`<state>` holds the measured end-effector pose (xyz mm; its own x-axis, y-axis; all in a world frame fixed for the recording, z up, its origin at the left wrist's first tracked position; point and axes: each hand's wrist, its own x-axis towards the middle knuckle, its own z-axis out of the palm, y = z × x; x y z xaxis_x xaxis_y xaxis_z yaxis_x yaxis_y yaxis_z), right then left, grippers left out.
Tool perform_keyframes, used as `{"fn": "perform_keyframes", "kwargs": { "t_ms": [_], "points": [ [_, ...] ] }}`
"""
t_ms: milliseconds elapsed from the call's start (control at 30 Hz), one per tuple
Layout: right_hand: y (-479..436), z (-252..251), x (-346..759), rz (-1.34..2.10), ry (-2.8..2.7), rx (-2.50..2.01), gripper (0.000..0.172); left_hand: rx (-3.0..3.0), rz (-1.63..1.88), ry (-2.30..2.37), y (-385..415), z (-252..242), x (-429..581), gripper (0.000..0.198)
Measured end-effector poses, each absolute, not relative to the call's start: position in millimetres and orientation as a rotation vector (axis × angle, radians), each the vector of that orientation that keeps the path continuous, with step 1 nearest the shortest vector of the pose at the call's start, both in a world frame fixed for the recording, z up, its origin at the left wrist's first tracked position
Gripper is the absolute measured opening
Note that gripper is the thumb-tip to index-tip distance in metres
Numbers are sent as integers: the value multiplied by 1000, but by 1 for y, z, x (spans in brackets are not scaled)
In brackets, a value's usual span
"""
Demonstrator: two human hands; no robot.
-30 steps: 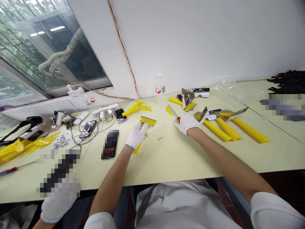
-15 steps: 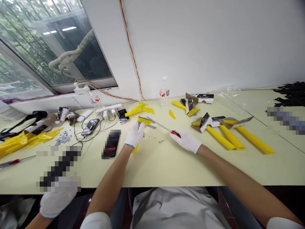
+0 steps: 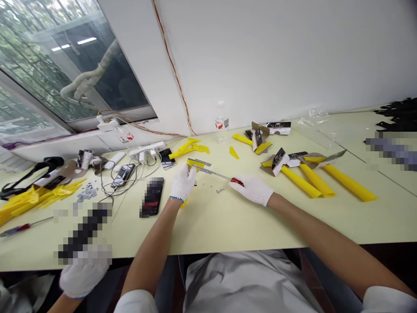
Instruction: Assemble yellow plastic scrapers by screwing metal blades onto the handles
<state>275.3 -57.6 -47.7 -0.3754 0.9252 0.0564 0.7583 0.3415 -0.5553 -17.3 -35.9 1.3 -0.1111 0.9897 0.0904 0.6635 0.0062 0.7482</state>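
Note:
My left hand (image 3: 184, 180), in a white knit glove, is closed around a yellow scraper (image 3: 195, 164) with thin metal plates at its head. Below the glove a bit of the yellow handle shows. In my right hand (image 3: 254, 190), also gloved, is the red handle of a screwdriver (image 3: 237, 181). Its steel shaft points left, and the tip is at the metal plates of the scraper head; whether it sits in a screw is too small to tell. Small screws (image 3: 220, 191) lie on the table between my hands.
Several yellow scrapers (image 3: 301, 182) with black-and-white cards lie to the right. A bottle (image 3: 222, 124) stands by the wall. Leftward are phones (image 3: 152, 198), cables, a power strip (image 3: 146, 150), yellow parts (image 3: 39, 195) and another screwdriver (image 3: 22, 227). A co-worker's gloved hand (image 3: 84, 274) is at lower left.
The screwdriver tip has come down from above the scraper head onto its metal plates, and my right hand has shifted slightly left. The view has tilted a little.

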Motion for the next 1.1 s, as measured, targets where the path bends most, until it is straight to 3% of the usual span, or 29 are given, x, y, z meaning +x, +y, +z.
{"fn": "perform_keyframes", "kwargs": {
  "t_ms": [300,467,533,700,867,1000,1100],
  "points": [
    [-59,-45,275,624,-2272,-1525,42,1840,869,1903,-31,-4,-22,21],
    [-63,-33,276,791,-2221,-1448,42,1972,838,1973,-32,-2,-20,19],
    [-65,-31,276,984,-2158,-1428,45,2048,800,1999,-32,-2,-20,19],
    [-66,-29,279,1896,-1674,-1291,58,2143,792,1979,-31,-3,-22,17],
    [-61,-31,286,2256,-1434,-1085,54,2141,800,1964,-29,-4,-24,15],
    [-61,-34,284,2178,-1481,-1157,55,2149,797,1951,-28,-6,-24,14],
    [-64,-36,277,1761,-1709,-1335,57,2163,789,1952,-27,-8,-25,14]
  ]
}}
